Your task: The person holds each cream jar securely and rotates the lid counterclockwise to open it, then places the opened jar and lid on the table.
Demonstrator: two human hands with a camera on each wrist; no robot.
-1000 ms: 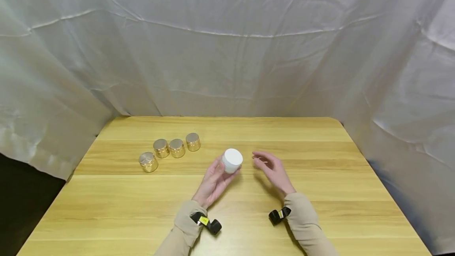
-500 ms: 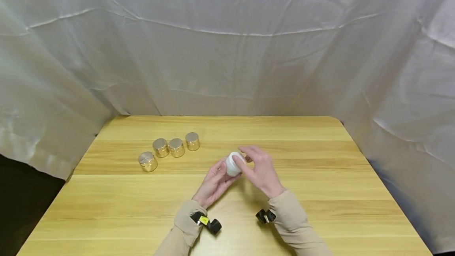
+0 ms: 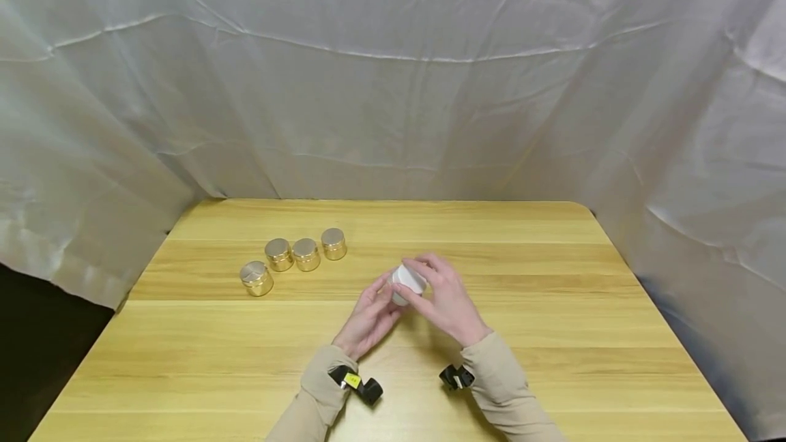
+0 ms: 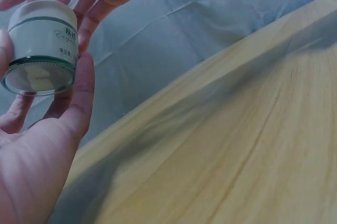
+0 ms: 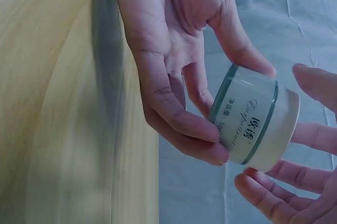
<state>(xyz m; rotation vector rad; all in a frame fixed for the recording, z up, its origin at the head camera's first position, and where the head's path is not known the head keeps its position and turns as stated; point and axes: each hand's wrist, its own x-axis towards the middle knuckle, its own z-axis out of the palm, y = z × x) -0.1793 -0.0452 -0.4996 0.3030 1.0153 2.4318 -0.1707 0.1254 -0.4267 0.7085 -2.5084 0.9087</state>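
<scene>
Above the table, my left hand [image 3: 367, 319] grips a small cosmetic cream jar [image 4: 43, 39] by its body, fingers and thumb around the glass base. Dark lettering marks the jar's pale label, between green bands; its smooth white lid [image 5: 278, 129] is on. The jar leans toward the right. My right hand [image 3: 451, 302] reaches over from the right with thumb and fingers curved around the lid. In the right wrist view the fingers pass behind the lid's edge, and the thumb tip is close to its upper rim.
Several gold-coloured jars with flat metallic lids, one of them nearest me [image 3: 256, 280], stand at the back left of the wooden table [image 3: 583, 305]. Grey cloth [image 3: 393, 108] hangs behind and beside the table. A small black camera is strapped on each wrist.
My right hand has come in from the right, apart from the jar at first, and is now around the lid. The jar has tilted to the right in my left hand.
</scene>
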